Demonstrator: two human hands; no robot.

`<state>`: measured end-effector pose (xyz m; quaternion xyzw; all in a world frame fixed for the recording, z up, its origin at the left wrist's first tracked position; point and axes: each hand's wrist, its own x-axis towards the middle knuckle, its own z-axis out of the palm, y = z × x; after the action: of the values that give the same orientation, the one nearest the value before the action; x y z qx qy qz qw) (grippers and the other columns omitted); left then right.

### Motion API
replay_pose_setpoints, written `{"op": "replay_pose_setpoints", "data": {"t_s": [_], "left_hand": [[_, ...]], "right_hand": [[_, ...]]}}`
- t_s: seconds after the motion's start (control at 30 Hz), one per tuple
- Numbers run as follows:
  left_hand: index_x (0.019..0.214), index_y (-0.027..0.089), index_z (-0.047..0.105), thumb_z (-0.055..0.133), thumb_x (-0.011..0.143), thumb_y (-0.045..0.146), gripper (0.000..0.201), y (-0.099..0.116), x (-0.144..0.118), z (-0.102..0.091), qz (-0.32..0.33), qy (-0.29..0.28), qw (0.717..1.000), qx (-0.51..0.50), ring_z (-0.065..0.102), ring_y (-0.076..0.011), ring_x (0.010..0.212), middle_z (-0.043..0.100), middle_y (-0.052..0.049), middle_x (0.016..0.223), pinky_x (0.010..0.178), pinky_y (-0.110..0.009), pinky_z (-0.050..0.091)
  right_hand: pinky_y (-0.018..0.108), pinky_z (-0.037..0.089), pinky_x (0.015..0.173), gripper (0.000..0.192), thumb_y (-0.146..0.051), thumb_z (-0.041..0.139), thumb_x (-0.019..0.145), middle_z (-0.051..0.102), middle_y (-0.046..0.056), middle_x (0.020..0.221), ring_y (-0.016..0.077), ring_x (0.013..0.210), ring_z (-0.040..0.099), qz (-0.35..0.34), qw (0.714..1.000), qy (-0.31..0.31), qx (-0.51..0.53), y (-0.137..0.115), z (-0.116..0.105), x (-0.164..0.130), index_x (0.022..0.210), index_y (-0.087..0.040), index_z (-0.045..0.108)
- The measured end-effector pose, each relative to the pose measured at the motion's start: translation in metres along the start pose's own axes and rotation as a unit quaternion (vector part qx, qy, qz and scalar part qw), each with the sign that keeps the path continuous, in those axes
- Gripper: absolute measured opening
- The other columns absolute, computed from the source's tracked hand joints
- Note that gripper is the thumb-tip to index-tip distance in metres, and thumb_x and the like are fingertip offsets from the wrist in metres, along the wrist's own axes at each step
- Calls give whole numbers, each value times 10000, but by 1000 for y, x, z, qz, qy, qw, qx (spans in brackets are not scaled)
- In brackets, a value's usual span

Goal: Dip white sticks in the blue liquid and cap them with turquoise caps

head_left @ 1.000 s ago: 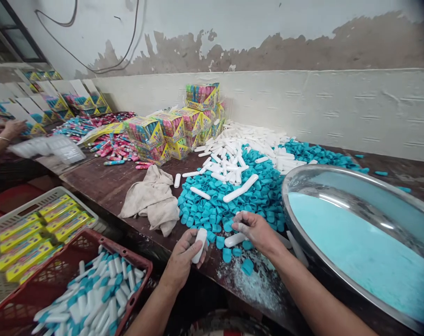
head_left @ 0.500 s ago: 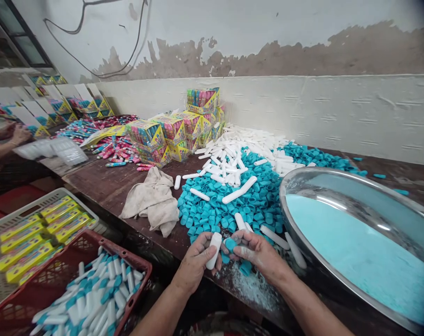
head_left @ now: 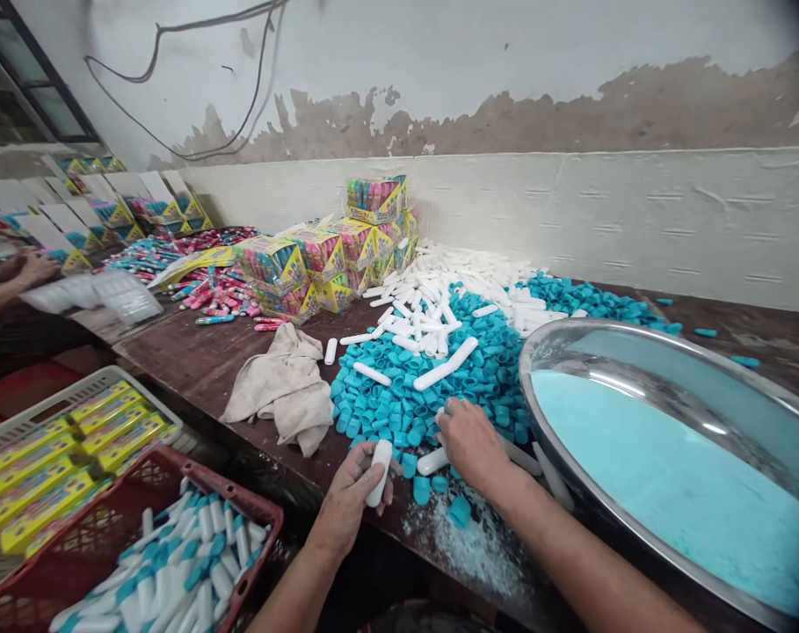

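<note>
- Left hand (head_left: 350, 492): fingers closed around a white tube (head_left: 379, 461), held near upright with its long axis tilted slightly right, just above the near edge of the table (head_left: 194, 352).
- Right hand (head_left: 468, 444): palm down on the near fringe of the blue caps (head_left: 405, 396); whether its fingers grip a cap cannot be told.
- A second white tube (head_left: 432, 461) lies flat against the right hand's thumb side, long axis running left to right.
- Key relation: the cap pile lies directly ahead of and under the right hand, to the right of the held tube; the right hand is the nearer one.
- Steel basin (head_left: 557, 352) of blue powder sits right of both hands; red crate (head_left: 267, 510) of capped tubes sits lower left.
</note>
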<state>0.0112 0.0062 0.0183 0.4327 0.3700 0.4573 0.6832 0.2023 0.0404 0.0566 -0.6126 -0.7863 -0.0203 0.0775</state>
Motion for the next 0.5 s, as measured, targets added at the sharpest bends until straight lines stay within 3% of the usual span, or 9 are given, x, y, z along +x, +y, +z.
{"op": "replay_pose_setpoints", "data": {"t_s": [0.17, 0.33, 0.5], "left_hand": [[914, 168, 452, 532, 798, 340, 222, -3, 0, 0, -4, -1, 1000, -3, 501, -85, 507, 589, -32, 822, 406, -186, 342], [922, 170, 448, 526, 804, 336, 219, -3, 1, 0, 1, -8, 1000, -8, 499, -86, 505, 590, -36, 826, 408, -190, 343], [918, 168, 455, 533, 800, 341, 223, -3, 1, 2, -2, -21, 1000, -6, 508, -88, 514, 592, -39, 833, 416, -191, 345]], "right_hand": [[363, 347, 752, 160, -297, 626, 729, 532, 110, 925, 255, 881, 468, 6, 999, -8, -38, -5, 7, 0, 788, -147, 615], [357, 330, 754, 71, -234, 590, 753, 526, 79, 913, 243, 881, 452, -14, 999, -8, -29, 1, 14, -6, 779, -170, 607], [343, 316, 744, 98, -213, 531, 792, 536, 68, 887, 230, 871, 450, -17, 1000, -23, -8, 4, 16, -7, 805, -175, 620]]}}
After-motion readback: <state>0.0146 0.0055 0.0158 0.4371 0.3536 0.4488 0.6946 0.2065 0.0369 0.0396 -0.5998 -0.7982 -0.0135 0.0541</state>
